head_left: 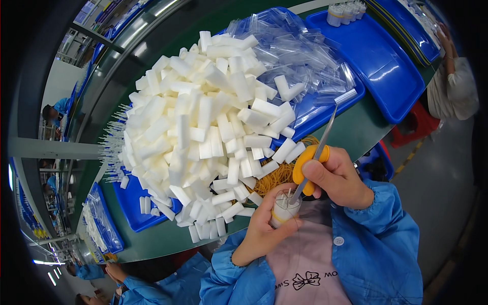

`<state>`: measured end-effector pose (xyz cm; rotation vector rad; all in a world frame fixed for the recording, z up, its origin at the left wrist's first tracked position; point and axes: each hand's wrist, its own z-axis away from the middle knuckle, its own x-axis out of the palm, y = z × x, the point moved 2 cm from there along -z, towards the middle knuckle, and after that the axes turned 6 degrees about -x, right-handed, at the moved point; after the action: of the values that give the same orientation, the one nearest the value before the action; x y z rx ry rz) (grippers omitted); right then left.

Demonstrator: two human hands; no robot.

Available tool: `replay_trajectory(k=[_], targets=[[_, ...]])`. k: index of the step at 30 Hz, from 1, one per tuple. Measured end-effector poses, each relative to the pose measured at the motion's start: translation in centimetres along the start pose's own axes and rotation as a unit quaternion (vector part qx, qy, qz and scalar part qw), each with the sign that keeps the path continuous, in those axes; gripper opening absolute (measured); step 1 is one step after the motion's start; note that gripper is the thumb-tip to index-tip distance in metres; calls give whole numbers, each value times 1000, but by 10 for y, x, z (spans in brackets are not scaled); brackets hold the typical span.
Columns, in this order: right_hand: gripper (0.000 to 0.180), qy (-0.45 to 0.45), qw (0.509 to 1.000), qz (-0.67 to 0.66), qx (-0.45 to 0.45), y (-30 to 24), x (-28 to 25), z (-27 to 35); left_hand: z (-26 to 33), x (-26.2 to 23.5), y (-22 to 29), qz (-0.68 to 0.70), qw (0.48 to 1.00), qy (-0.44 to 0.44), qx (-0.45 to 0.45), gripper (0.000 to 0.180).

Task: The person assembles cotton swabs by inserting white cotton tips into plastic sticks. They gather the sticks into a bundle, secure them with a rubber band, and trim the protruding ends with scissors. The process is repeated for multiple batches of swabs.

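Note:
My left hand is closed round a small bundle of clear plastic tubes with white contents and a yellow band round it, held upright before my chest. In my right hand, thumb and fingers pinch long metal tweezers. Their lower end reaches the open top of the bundle; the other end points up and away. Orange-yellow covers, which look like finger cots, wrap fingers of that hand. Just beyond both hands lie loose yellow rubber bands, partly under white foam pieces.
A large heap of white foam blocks covers the table's middle. Behind it, a blue tray holds clear plastic tubes. Another blue tray at far right bears several banded bundles. Thin white sticks bristle at left. Co-workers sit nearby.

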<state>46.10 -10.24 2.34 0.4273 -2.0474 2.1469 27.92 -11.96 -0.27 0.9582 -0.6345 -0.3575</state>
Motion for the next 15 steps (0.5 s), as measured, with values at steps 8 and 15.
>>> replay_trajectory(k=[8,15], targets=[[27,-12,999,34,-11,5,4,1,2,-1,0,-81,996,37,31,68],[27,-62,996,67,-15,3,8,2,5,-2,-5,-89,996,21,8,68]])
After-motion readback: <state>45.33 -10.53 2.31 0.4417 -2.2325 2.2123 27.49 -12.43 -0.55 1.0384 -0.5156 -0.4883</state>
